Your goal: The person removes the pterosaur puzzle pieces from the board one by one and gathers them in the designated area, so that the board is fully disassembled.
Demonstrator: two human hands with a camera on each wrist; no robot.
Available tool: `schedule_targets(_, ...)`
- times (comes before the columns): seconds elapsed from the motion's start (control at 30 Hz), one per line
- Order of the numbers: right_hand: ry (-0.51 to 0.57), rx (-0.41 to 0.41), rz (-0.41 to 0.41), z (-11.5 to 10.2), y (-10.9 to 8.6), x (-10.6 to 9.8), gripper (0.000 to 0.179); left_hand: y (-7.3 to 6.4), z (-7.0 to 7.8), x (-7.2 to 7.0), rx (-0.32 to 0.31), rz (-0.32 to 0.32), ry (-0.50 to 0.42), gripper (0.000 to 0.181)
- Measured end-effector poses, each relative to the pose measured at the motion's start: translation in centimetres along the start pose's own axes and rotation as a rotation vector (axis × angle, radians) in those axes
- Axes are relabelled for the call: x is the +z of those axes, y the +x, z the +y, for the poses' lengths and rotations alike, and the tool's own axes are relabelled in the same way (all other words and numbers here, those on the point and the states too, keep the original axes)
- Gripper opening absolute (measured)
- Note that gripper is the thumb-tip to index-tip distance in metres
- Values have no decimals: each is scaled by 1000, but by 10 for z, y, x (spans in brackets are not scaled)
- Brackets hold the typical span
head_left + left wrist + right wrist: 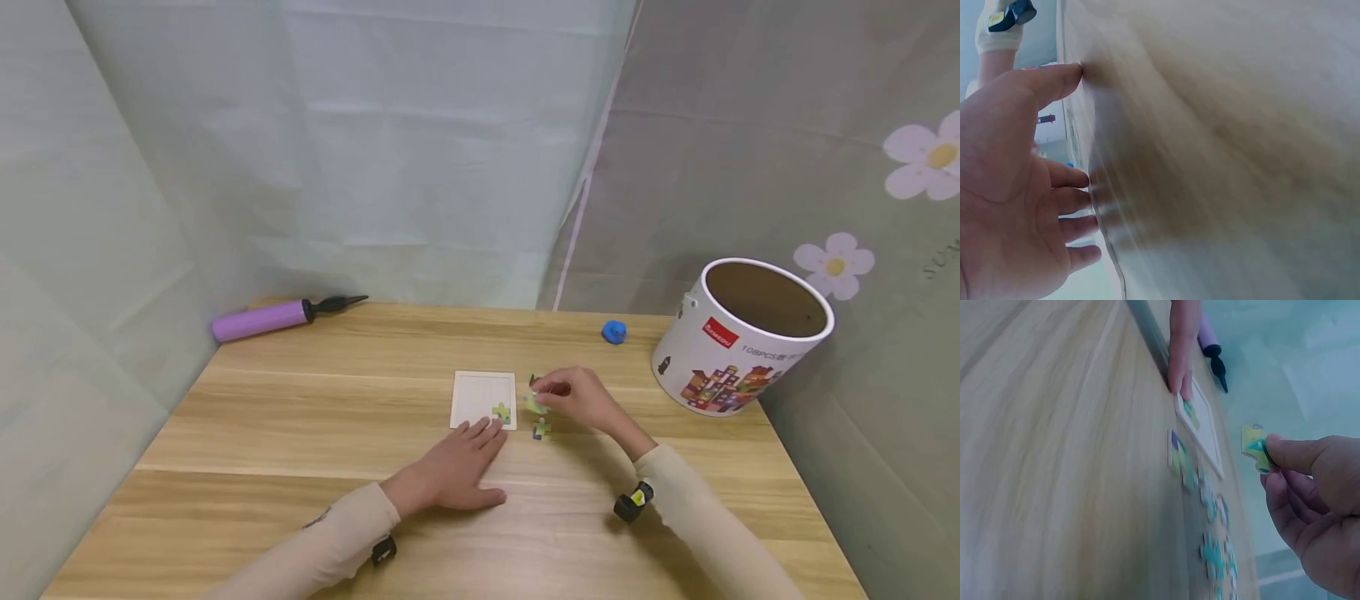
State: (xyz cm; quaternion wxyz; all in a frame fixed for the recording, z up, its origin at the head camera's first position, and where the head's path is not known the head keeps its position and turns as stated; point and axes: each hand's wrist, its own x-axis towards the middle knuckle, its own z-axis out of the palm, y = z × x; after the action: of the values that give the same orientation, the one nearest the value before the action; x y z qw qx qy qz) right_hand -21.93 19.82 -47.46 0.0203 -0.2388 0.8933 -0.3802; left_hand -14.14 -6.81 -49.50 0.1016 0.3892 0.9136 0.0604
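A small square wooden puzzle tray (474,392) lies on the table, with a yellow-green jigsaw piece (501,411) in its near right corner. My left hand (461,468) rests palm down with its fingers extended, fingertips at the tray's near edge and thumb on the table. Just right of the tray, my right hand (583,400) pinches a yellow-green jigsaw piece (1251,441) between thumb and fingers, raised off the table. Another loose piece (542,429) lies below that hand. The right wrist view shows several more loose pieces (1213,555), partly hidden by the right hand in the head view.
A white bucket (693,358) with printed blocks on its side stands at the right. Near the back edge sits a small blue toy (614,332). At the back left lies a purple pump (262,321) with a black nozzle. Curtains hang behind the wooden table (300,425).
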Motion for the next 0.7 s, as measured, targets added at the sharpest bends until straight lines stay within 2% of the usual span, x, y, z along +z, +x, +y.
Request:
schedule_targets(0.3, -27, 11, -4, 19, -22, -16, 9, -1, -6, 1, -3, -14, -32, 89)
schedule_targets(0.7, -29, 20, -98, 32, -38, -23, 9, -2, -7, 4, 1, -13, -17, 90)
